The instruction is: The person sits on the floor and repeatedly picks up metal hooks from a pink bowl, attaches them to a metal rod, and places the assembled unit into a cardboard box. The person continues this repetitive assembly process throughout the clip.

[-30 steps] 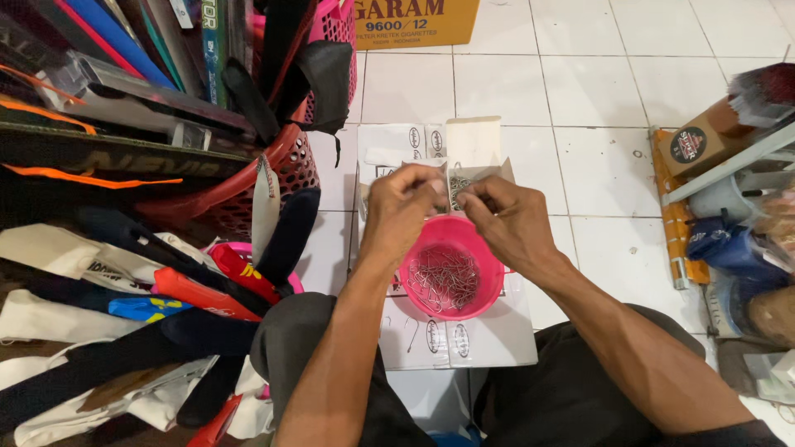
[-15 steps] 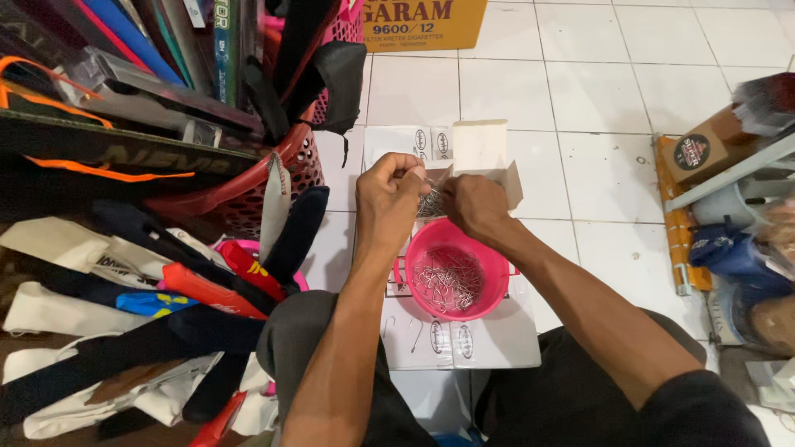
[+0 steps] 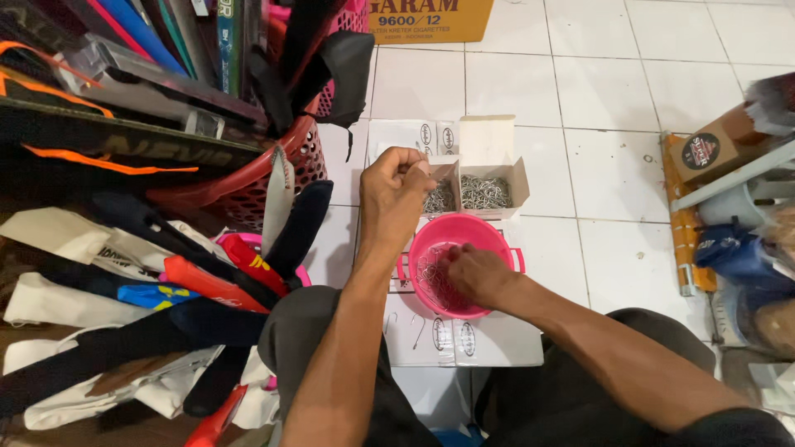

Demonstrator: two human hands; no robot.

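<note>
right hand (image 3: 474, 275) dropped into pink bowl (image 3: 497, 236)

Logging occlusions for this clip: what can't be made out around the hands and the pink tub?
Head view only:
- Right hand fingertips: buried among the small metal pieces in the pink tub.
- Left hand: closed over the cardboard box; what it pinches is too small to see.
- Metal pieces' shape: too fine.
- Box's left half: behind the left hand.
</note>
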